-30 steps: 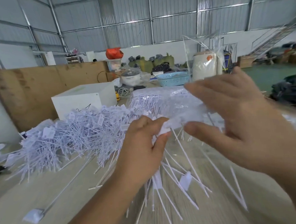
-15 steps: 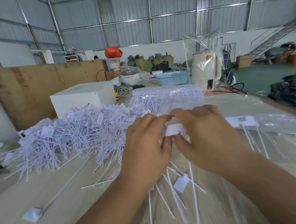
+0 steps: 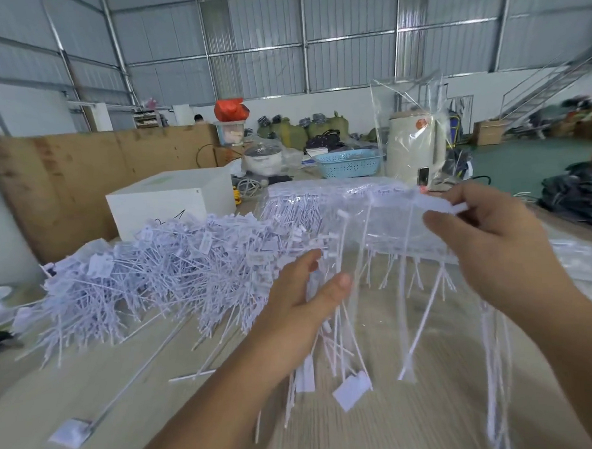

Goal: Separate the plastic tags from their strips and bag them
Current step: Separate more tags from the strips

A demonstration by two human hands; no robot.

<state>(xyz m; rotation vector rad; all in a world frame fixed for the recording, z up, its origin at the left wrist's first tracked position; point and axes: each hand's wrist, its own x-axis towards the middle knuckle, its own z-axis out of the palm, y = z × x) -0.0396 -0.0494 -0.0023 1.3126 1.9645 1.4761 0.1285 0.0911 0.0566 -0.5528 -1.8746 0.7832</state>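
A big heap of white plastic tags [image 3: 160, 276] lies on the wooden table [image 3: 90, 389] at the left. My left hand [image 3: 302, 299] grips a bunch of loose tags whose tails hang down below it. My right hand [image 3: 494, 241] is raised to the right and pinches the end of a white tag strip [image 3: 437, 205], with several thin tags dangling from it. A clear plastic bag full of tags [image 3: 338, 201] lies behind both hands. One long single tag [image 3: 72, 435] lies alone near the front left.
A white box [image 3: 170, 203] stands behind the heap, beside a brown board [image 3: 79, 177]. Further back are a blue basket [image 3: 349, 163], a cream kettle [image 3: 414, 149] wrapped in clear plastic and a pot. More clear bags lie at the far right of the table.
My hands were together over one strip; they have pulled apart. The right hand has lifted up and to the right with the strip, and the left stays low with its bunch.
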